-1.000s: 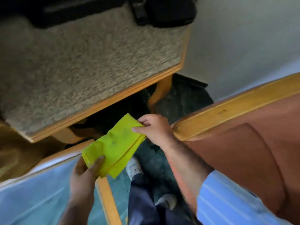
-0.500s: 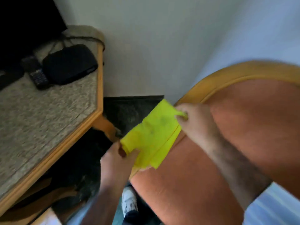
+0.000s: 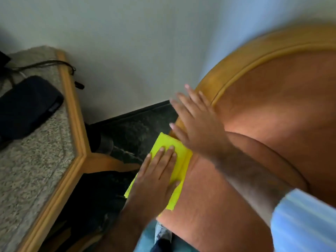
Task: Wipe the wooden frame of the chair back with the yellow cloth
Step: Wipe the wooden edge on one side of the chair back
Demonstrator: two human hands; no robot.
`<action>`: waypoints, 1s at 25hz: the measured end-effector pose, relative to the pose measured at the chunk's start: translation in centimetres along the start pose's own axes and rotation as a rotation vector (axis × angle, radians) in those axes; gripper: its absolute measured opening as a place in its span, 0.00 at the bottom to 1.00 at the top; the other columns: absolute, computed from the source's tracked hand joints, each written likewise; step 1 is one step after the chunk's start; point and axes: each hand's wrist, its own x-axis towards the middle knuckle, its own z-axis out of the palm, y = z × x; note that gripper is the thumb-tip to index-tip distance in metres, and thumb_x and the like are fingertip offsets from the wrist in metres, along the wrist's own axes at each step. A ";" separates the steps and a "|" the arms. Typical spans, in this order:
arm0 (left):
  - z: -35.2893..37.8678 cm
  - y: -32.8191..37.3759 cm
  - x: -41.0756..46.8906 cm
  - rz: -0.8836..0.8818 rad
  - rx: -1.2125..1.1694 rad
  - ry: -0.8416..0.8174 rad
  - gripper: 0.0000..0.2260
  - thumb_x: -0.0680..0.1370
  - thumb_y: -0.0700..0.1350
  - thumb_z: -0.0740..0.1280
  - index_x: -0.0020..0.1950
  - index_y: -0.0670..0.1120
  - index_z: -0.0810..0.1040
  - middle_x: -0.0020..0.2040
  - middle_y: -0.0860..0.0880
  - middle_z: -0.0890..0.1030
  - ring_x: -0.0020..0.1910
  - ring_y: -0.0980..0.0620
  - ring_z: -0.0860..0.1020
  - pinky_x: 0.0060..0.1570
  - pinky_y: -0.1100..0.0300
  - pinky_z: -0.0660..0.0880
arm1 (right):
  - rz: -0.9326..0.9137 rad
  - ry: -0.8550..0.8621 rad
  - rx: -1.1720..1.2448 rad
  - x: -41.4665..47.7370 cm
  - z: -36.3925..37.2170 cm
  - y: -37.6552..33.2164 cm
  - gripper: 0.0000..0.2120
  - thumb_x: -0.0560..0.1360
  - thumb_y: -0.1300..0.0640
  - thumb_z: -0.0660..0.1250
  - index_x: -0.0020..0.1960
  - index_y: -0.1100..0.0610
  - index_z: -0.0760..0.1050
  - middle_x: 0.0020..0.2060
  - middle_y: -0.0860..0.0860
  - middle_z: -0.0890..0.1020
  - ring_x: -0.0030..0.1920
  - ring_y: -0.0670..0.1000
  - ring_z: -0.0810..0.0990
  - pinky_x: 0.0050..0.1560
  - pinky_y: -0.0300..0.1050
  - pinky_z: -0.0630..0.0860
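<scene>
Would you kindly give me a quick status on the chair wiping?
Left hand flat on yellow cloth, pressing it to the chair's edge. Right hand open on wooden frame. Nothing in the way.

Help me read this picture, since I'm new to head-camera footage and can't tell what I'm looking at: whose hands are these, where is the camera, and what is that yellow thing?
The camera sits on a person's head and looks down, so both hands belong to the wearer. There is no machine here. The left hand lies flat on a folded yellow cloth, pressing it against the edge of a chair back. The right hand is open, fingers spread, resting on the chair's wooden frame, which curves around orange padding. It holds nothing. To the left is a table with a speckled top and wooden rim, carrying a black box and a cable. Behind is a pale wall, below a dark floor.
</scene>
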 end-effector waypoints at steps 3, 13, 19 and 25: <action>1.6 -0.4 -0.4 -0.018 0.013 -0.085 0.29 0.84 0.55 0.62 0.80 0.41 0.64 0.82 0.44 0.64 0.80 0.43 0.65 0.73 0.43 0.71 | 0.005 -0.115 -0.155 4.1 1.3 1.9 0.32 0.84 0.37 0.53 0.79 0.57 0.65 0.80 0.56 0.67 0.84 0.58 0.55 0.83 0.63 0.52; 1.7 -0.4 -1.4 -0.043 0.041 -0.067 0.30 0.84 0.58 0.58 0.80 0.39 0.64 0.81 0.40 0.66 0.79 0.41 0.66 0.72 0.43 0.73 | -0.053 0.057 -0.227 5.1 3.8 3.2 0.38 0.81 0.27 0.47 0.76 0.53 0.70 0.77 0.55 0.73 0.82 0.57 0.62 0.82 0.62 0.58; 1.8 -1.1 -2.5 0.036 0.128 -0.087 0.28 0.84 0.57 0.55 0.77 0.39 0.68 0.78 0.40 0.69 0.77 0.40 0.70 0.70 0.44 0.75 | -0.062 0.069 -0.247 5.3 3.9 3.4 0.38 0.81 0.27 0.48 0.76 0.53 0.69 0.78 0.54 0.72 0.82 0.56 0.62 0.82 0.61 0.58; 0.5 -1.5 -6.1 0.052 0.171 -0.232 0.28 0.85 0.58 0.53 0.79 0.41 0.67 0.80 0.42 0.67 0.79 0.41 0.67 0.69 0.44 0.75 | -0.069 0.081 -0.239 5.2 3.9 3.4 0.39 0.80 0.27 0.47 0.77 0.54 0.67 0.78 0.55 0.71 0.83 0.57 0.61 0.82 0.61 0.57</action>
